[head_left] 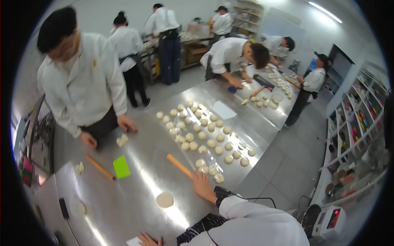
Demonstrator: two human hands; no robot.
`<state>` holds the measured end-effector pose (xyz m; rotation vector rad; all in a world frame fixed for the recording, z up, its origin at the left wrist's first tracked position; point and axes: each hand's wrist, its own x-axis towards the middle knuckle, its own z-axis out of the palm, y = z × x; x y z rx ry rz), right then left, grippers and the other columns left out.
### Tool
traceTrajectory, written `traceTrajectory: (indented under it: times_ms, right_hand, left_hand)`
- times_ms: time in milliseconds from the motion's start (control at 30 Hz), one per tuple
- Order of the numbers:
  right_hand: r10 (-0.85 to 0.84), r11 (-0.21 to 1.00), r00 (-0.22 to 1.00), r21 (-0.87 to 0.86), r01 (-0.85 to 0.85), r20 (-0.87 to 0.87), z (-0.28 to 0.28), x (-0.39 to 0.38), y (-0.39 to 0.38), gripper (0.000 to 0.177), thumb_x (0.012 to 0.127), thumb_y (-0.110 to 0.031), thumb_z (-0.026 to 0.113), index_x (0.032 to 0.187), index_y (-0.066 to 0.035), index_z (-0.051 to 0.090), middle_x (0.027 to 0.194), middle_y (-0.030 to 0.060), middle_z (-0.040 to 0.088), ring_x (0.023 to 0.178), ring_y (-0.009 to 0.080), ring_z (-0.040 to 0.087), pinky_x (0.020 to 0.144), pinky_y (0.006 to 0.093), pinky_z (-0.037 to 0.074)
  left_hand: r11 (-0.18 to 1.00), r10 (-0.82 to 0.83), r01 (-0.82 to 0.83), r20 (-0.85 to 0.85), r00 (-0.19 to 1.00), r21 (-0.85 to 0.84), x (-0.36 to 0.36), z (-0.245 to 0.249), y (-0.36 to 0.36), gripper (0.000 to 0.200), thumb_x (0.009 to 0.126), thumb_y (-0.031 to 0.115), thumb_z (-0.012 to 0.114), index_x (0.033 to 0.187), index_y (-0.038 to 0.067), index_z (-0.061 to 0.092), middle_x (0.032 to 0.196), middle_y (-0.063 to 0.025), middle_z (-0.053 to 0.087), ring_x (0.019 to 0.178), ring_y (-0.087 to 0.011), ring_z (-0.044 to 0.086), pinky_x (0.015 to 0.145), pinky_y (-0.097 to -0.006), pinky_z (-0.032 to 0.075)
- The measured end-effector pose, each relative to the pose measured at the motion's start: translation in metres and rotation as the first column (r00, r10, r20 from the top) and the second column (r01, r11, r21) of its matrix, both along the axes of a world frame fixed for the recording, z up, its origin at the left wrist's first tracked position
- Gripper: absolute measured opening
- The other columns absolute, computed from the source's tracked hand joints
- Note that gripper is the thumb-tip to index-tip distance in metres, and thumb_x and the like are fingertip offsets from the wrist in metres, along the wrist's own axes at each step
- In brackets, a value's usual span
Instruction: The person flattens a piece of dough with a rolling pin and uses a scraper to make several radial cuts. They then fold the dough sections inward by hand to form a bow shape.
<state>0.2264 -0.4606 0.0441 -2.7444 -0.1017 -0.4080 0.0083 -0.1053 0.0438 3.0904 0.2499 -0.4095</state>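
My right hand (202, 187) is closed around the near end of a wooden rolling pin (179, 165), which lies along the steel table. A flat round of dough (165, 200) rests on the table to the left of that hand. Low in the view is my left hand (148, 240), partly cut off by the frame edge. Its fingers are apart and lie beside or on a flat white piece (133, 242), whose kind I cannot make out. Many dough balls (211, 143) stand in rows just beyond my right hand, some under or on clear plastic film.
Across the steel table (141, 197) a co-worker (82, 78) stands by dough pieces (122, 140), another rolling pin (100, 167) and a green scraper (121, 167). A white sheet (224, 110) lies past the balls. Another person (234, 57) bends over the far end. Shelves (361, 119) line the right.
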Motion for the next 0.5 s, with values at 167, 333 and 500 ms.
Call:
traceTrajectory:
  times_ms: [167,333,500]
  right_hand:
    - [0.231,0.956,0.971,0.201,-0.214,-0.060,0.014,-0.023,0.002,0.051,0.079,-0.002,0.059,0.127,0.001,0.045,0.128,0.0232,0.044,0.115,0.0416,0.046,0.099,0.0448,0.039]
    - [0.376,0.867,0.913,0.408,-0.286,-0.160,-0.001,-0.055,0.011,0.050,0.079,-0.003,0.060,0.127,0.001,0.046,0.130,0.0235,0.045,0.119,0.0420,0.045,0.102,0.0445,0.038]
    - [0.400,0.845,0.911,0.425,-0.323,-0.103,-0.001,-0.079,0.020,0.043,0.080,-0.005,0.058,0.122,0.001,0.052,0.122,0.0226,0.051,0.115,0.0404,0.049,0.101,0.0433,0.040]
  left_hand:
    - [0.959,-0.186,0.172,-0.039,0.982,-0.224,-0.014,0.014,-0.014,0.089,0.070,0.022,0.073,0.144,-0.001,0.029,0.152,-0.0250,0.022,0.142,-0.0436,0.016,0.113,-0.0596,0.013]
    - [0.866,-0.195,0.258,0.187,0.963,-0.427,-0.028,0.002,0.012,0.067,0.074,-0.009,0.051,0.139,0.003,0.041,0.147,-0.0246,0.034,0.138,-0.0418,0.029,0.112,-0.0556,0.023]
    - [0.991,-0.129,0.137,0.302,0.944,-0.007,-0.051,-0.061,0.054,0.052,0.084,0.002,0.045,0.136,-0.001,0.043,0.147,-0.0271,0.034,0.136,-0.0521,0.027,0.106,-0.0591,0.026]
